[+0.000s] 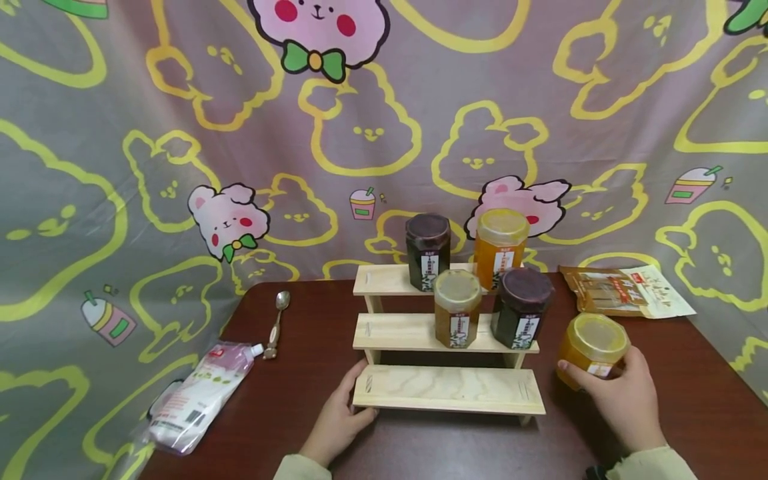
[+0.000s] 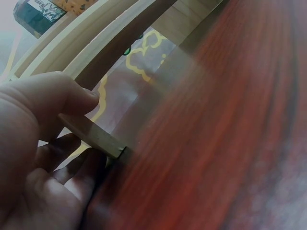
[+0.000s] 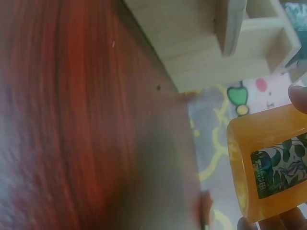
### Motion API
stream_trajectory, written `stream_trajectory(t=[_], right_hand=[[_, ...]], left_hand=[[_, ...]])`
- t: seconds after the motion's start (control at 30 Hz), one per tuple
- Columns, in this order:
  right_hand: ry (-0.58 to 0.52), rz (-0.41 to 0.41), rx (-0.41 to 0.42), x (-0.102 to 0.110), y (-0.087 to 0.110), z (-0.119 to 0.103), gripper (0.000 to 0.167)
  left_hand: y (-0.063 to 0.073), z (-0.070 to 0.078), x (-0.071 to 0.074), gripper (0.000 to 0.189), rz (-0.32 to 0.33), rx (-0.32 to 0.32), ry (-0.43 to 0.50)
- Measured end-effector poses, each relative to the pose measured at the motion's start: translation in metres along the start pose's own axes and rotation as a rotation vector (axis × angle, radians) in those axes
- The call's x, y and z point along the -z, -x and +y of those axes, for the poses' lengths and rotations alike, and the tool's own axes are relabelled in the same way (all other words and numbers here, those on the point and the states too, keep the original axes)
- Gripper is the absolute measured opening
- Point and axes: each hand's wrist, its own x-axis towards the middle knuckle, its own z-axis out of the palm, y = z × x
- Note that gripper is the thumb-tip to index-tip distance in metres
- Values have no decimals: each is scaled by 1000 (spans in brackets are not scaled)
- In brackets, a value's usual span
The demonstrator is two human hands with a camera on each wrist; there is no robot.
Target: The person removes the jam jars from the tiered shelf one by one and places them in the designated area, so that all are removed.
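My right hand (image 1: 630,393) grips a jar of yellow-orange honey (image 1: 591,343) to the right of a three-tier wooden stand (image 1: 447,388). In the right wrist view that jar (image 3: 273,158) shows a leafy label, its base clear of the table. At the stand's lower left end, my left hand (image 1: 342,417) holds the lowest tier; the left wrist view has the thumb (image 2: 81,98) over its edge and the fingers curled by the leg (image 2: 96,136). On the middle tier sit an amber jar (image 1: 458,307) and a dark jar (image 1: 522,307). The top tier carries another dark jar (image 1: 428,250) and an orange jar (image 1: 501,247).
Left on the dark red table (image 1: 300,400) lie a white and purple spouted pouch (image 1: 207,397) and a spoon (image 1: 277,327). Brown and cream packets (image 1: 627,291) lie at the back right. A patterned cloth (image 1: 372,133) hangs behind and along the sides.
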Motion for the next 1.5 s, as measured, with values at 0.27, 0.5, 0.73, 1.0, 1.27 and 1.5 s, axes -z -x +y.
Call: stream_trajectory(t=[0.27,0.5,0.73,1.0,1.27,1.5], right_hand=[[-11,4,-17,3,17,-11,95],[5,18,27,4,30,-21,93],[7,0,9,3,43,-25,93],[-3,-29,16,-3,54,-27,93],[-7,-47,33,-11,64,-29,94],[-25,-44,68,-20,74,-31,93]], left_hand=[[-1,0,0,85,9,14,-16],[0,1,0,85,6,12,-18],[0,1,-1,85,8,3,-23],[1,3,0,85,12,-6,2],[2,5,-1,84,27,-5,14],[2,5,-1,84,27,1,8]])
